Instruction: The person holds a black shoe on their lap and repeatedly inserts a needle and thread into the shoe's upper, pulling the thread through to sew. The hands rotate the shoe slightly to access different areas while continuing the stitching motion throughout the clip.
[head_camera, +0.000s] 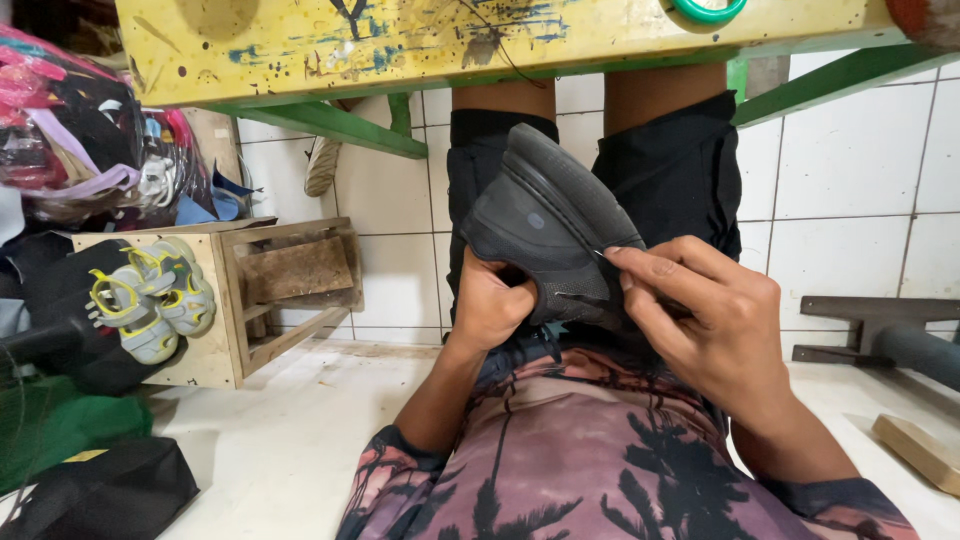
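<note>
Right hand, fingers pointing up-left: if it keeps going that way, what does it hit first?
The right hand would meet the black shoe first: its fingertips already pinch at the sole's edge. The left hand grips the shoe from below. Depth beyond is unclear.

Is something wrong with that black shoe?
Maybe. The shoe is held sole-up by the left hand, and the right hand pinches near the sole's edge, where a thin dark line runs. Whether that is a split or a thread, I cannot tell.
</note>
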